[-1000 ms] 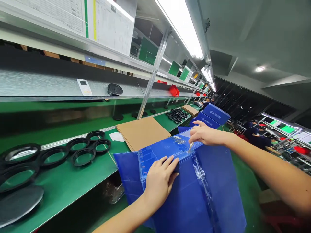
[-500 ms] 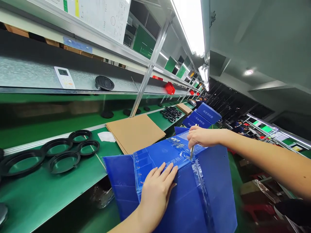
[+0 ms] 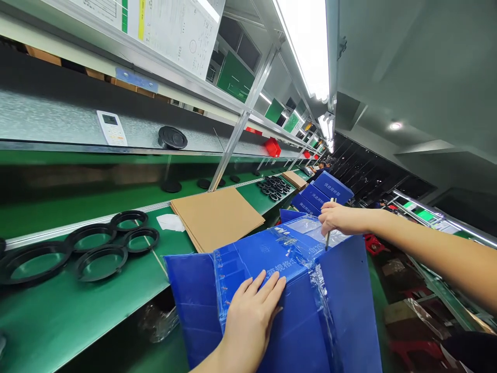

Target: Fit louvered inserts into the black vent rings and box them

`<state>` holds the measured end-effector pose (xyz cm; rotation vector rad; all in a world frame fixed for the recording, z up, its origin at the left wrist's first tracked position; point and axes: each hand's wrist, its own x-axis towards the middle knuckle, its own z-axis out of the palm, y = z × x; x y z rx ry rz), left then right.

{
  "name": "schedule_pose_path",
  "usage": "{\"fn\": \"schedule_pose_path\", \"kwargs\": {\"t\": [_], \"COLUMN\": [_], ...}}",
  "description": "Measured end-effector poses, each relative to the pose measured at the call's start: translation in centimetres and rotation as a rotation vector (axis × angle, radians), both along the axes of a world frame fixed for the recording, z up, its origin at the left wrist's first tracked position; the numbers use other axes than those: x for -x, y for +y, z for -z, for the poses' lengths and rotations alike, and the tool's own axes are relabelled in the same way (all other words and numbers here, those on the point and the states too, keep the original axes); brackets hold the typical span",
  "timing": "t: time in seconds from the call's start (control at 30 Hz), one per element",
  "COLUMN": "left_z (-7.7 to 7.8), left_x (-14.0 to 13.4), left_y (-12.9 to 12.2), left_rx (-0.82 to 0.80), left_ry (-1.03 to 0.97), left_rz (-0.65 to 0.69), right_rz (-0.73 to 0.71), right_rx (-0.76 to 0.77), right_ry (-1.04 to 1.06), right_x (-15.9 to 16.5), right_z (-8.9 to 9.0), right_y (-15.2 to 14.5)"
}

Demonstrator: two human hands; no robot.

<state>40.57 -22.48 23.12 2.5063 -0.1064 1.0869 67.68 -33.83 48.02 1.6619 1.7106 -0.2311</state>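
Observation:
A blue corrugated plastic box (image 3: pixel 256 248) with printed white characters stands in front of me, its side flaps spread outward. Clear tape (image 3: pixel 320 285) runs over its edge and down the near flap. My left hand (image 3: pixel 254 308) lies flat on the box's near top edge, fingers stretched out. Above the right part of the box, my right hand (image 3: pixel 332 217) is closed around a slim, pen-like metal tool (image 3: pixel 328 239). The tool points down, its tip at the box's right edge near a clear plastic patch (image 3: pixel 305 224). Its exact kind is hard to make out.
Black rings (image 3: pixel 103 261) lie on the green bench (image 3: pixel 128 290) at left, beside stacked cardboard sheets (image 3: pixel 217 215). A white remote control (image 3: pixel 112 128) and a round black part (image 3: pixel 173 137) rest on the shelf. More blue boxes (image 3: pixel 330 187) stand behind.
My right hand has moved right and slightly down with the slim tool, from near the tape seam to the box's right edge. My left hand stays on the box.

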Motion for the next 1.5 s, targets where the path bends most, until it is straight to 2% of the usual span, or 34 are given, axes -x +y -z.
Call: {"fn": "schedule_pose_path", "kwargs": {"t": [0.1, 0.17, 0.23, 0.33, 0.43, 0.5, 0.63, 0.73, 0.83, 0.9, 1.13, 1.23, 1.33, 1.43, 1.5], "left_z": [-0.9, -1.9, -2.9, -3.7, -3.5, -3.5, -4.4, -5.0, -4.6, -4.1, -3.2, -2.9, -2.8, -2.8, -2.7], "left_x": [0.3, 0.3, -0.1, -1.2, -2.1, -1.8, 0.4, 1.4, 0.8, 0.1, 0.2, 0.5, 0.6, 0.7, 0.7], "left_y": [0.0, -0.3, -1.0, -2.3, -3.3, -3.7, -4.1, -4.0, -3.2, -2.6, -1.9, -2.1, -2.5, -3.3, -3.7], "left_rx": [0.132, 0.212, 0.216, 0.117, 0.086, 0.143, 0.319, 0.242, 0.067, 0.007, -0.088, -0.090, -0.093, -0.086, -0.077], "left_ry": [-0.006, 0.037, 0.098, 0.146, 0.070, -0.034, -0.108, -0.047, -0.027, -0.013, 0.000, -0.011, -0.008, -0.021, -0.041], "left_rz": [0.064, 0.078, 0.040, -0.056, -0.079, -0.007, 0.247, 0.285, 0.198, 0.135, 0.070, 0.065, 0.072, 0.057, 0.038], "right_rz": [0.083, 0.225, 0.429, 0.612, 0.654, 0.671, 0.583, 0.592, 0.642, 0.667, 0.677, 0.647, 0.580, 0.512, 0.417], "right_rx": [-0.157, -0.361, -0.576, -0.813, -1.111, -1.301, -1.499, -1.594, -1.643, -1.666, -1.680, -1.599, -1.356, -1.175, -1.026], "right_ry": [-0.014, 0.034, 0.140, 0.281, 0.240, 0.189, 0.271, 0.352, 0.406, 0.418, 0.447, 0.469, 0.455, 0.324, 0.297], "right_x": [-0.7, -0.9, -0.3, 1.5, 3.4, 4.1, 4.1, 3.7, 3.7, 3.9, 4.9, 5.4, 5.6, 5.6, 5.8], "right_z": [-1.6, -1.2, 0.8, 6.0, 10.7, 12.4, 13.4, 13.3, 13.5, 13.7, 14.4, 13.9, 11.6, 8.0, 5.7], "right_y": [-2.5, -4.5, -6.6, -9.2, -10.6, -10.8, -10.1, -9.6, -9.7, -10.0, -11.4, -12.5, -13.8, -14.1, -13.3]}}
